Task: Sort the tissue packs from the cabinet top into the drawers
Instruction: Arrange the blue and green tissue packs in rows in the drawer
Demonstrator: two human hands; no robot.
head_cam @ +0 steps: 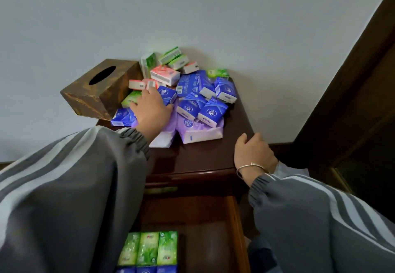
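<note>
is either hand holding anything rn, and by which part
The left hand lies spread on the tissue packs, gripping none clearly. The right hand grips the cabinet top by its right edge.

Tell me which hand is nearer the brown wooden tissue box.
Left. The left hand lies on the colourful tissue packs beside the brown wooden tissue box; the right hand, far from it, holds the right edge of the dark wooden cabinet top.

My left hand (152,108) spreads over the tissue packs (192,104) heaped beside the wooden tissue box (100,89). My right hand (253,153) grips the edge of the cabinet top (198,157); green packs (147,248) line the open drawer (236,230)
</note>
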